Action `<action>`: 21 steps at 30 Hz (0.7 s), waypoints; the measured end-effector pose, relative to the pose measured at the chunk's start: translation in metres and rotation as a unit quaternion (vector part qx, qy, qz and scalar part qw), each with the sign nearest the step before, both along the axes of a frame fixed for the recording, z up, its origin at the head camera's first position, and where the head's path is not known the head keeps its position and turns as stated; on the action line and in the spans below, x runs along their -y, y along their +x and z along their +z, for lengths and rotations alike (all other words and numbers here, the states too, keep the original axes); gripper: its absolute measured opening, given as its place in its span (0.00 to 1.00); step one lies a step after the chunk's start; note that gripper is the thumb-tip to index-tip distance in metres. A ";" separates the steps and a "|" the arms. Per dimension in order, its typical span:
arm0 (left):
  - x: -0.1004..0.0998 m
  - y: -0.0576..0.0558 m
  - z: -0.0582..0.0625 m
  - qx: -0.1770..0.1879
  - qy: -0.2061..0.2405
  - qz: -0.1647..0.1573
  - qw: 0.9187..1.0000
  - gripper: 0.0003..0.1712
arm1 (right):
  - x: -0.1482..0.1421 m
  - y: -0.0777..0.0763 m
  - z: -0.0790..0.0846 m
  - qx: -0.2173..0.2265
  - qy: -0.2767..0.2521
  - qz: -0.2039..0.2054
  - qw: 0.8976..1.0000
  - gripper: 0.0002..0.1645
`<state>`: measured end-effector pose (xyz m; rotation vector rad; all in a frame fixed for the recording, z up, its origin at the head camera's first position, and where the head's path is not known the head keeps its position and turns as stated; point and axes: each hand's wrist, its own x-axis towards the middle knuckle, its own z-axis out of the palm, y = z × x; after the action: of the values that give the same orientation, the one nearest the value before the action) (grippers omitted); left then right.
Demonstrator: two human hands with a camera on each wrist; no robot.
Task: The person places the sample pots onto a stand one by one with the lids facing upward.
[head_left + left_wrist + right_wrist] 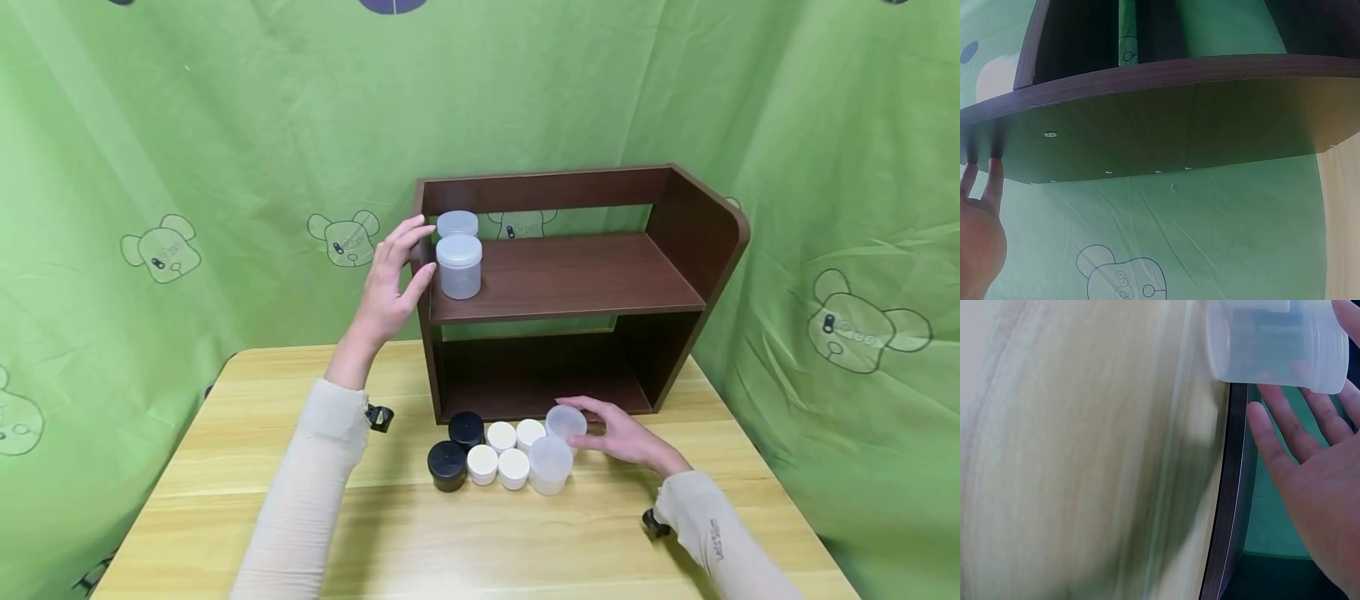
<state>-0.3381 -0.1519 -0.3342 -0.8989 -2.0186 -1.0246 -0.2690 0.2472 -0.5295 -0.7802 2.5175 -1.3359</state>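
Observation:
Two clear jars with frosted lids stand one behind the other at the left end of the brown shelf's upper board; the front jar (pixel 460 268) partly hides the back jar (pixel 457 222). My left hand (pixel 390 283) is beside them at the shelf's left side panel, fingers spread and holding nothing. Down on the table, my right hand (pixel 621 432) has its thumb and fingers loosely about the rear clear jar (pixel 566 419), next to a nearer clear jar (pixel 551 465). In the right wrist view the fingers (pixel 1285 425) are extended behind a clear jar (pixel 1272 344).
Left of the clear jars on the table are several small white-lidded jars (pixel 513 467) and two black jars (pixel 447 465). The two-tier brown shelf (pixel 570 275) stands at the back of the wooden table (pixel 247 433). Green patterned cloth (pixel 262 125) hangs behind and at the sides.

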 end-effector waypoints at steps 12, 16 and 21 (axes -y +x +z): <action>0.000 0.001 0.000 0.008 0.001 0.003 1.000 0.28 | 0.000 0.001 0.001 0.003 0.007 -0.005 1.000 0.42; 0.000 0.001 0.000 0.005 0.001 0.001 1.000 0.28 | 0.000 0.001 0.001 0.003 0.007 -0.010 1.000 0.42; -0.001 0.001 0.001 0.005 0.002 0.001 1.000 0.28 | 0.000 0.002 0.001 -0.004 0.005 -0.017 1.000 0.41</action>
<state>-0.3370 -0.1514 -0.3336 -0.8914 -2.0242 -1.0331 -0.2674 0.2474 -0.5280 -0.7458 2.5533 -1.3315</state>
